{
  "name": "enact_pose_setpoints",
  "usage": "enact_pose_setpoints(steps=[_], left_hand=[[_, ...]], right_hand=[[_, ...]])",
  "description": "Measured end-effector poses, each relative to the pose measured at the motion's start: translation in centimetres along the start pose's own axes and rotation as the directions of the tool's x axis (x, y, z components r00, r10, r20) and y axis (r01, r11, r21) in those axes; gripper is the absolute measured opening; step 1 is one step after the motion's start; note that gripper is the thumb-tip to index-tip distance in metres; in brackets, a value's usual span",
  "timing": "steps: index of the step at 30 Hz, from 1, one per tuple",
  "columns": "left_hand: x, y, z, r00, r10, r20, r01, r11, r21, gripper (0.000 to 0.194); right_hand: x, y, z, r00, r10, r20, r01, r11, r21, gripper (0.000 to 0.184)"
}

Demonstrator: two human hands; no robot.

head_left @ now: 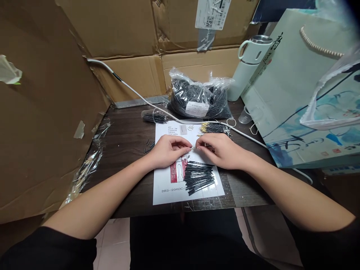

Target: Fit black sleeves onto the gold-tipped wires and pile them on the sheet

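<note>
My left hand (168, 150) and my right hand (225, 152) meet fingertip to fingertip above a printed white sheet (161, 195). Thumb and forefinger are pinched together on each. A tiny thin piece seems to lie between them, too small to name. Below my right hand, a pile of thin black sticks or cut wires (199, 177) rests on the sheet. Just beyond that hand lies a bundle of black pieces with gold-coloured ends (216, 128), partly covered by it. A few short black tubes (149, 145) are scattered left of my left hand.
A clear bag of black pieces (201, 93) stands at the back, beside a smaller bundle (154, 117). A white cable (132, 91) crosses the table. To the right are a pale green bottle (247, 67) and a paper bag (298, 97). Cardboard walls (42, 112) enclose the left and back.
</note>
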State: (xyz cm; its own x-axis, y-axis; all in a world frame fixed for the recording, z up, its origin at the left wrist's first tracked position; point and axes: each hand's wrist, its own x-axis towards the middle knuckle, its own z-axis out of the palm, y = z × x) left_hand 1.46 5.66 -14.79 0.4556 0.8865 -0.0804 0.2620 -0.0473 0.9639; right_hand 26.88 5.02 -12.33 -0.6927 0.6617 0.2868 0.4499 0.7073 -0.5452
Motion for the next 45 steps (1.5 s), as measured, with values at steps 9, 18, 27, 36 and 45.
enact_pose_setpoints(steps=[9, 18, 27, 36, 45], left_hand=[[0.0, 0.1, 0.1, 1.0, 0.011, -0.007, -0.011, 0.999, 0.033, 0.026], [-0.2, 0.1, 0.2, 0.999, 0.034, -0.009, -0.034, 0.997, 0.075, 0.026], [-0.4, 0.5, 0.3, 0.996, 0.084, -0.017, -0.081, 0.984, 0.158, 0.023], [-0.8, 1.1, 0.7, 0.983, 0.179, -0.036, -0.163, 0.952, 0.259, 0.019], [-0.7, 0.8, 0.8, 0.981, 0.186, -0.054, -0.166, 0.95, 0.264, 0.017]], right_hand=[[0.0, -0.1, -0.3, 0.999, 0.028, -0.033, -0.028, 0.999, 0.019, 0.01], [0.0, 0.0, -0.2, 0.999, 0.027, -0.024, -0.027, 1.0, -0.004, 0.012], [0.0, 0.1, -0.2, 0.999, 0.034, -0.009, -0.035, 0.999, -0.017, 0.016], [-0.1, -0.1, 0.1, 0.999, 0.025, -0.036, -0.024, 0.999, 0.026, 0.013], [-0.1, -0.1, 0.2, 0.997, 0.035, -0.074, -0.032, 0.999, 0.041, 0.007]])
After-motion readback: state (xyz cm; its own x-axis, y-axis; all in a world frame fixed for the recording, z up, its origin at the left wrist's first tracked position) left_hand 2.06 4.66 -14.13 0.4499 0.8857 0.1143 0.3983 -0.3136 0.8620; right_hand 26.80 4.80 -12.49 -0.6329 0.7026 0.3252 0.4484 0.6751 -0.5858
